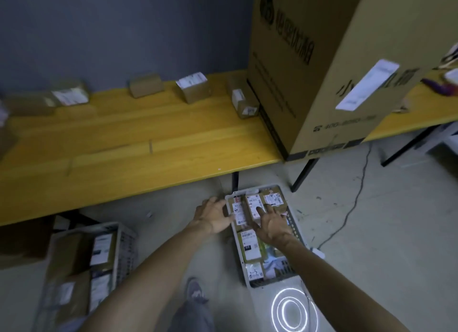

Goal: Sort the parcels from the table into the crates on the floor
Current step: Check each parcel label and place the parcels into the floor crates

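Both my hands reach down into a white crate [296, 228] on the floor, packed with several labelled cardboard parcels. My right hand [271, 223] lies with spread fingers on a parcel marked with a handwritten number [254, 204]. My left hand [214, 215] rests at the crate's left rim, fingers touching a narrow labelled parcel [238, 214]. A second white crate [124, 242] with larger parcels stands at the lower left. On the yellow table [138, 153] several small cardboard parcels remain along the wall, among them one with a white label on top [192, 87] and a plain one [146, 85].
A very large cardboard box [322, 66] stands on the table's right part. Black table legs [303, 173] and a dark cable [352, 207] run over the grey floor. A ring of light reflects on the floor [292, 310]. My shoe [195, 290] is between the crates.
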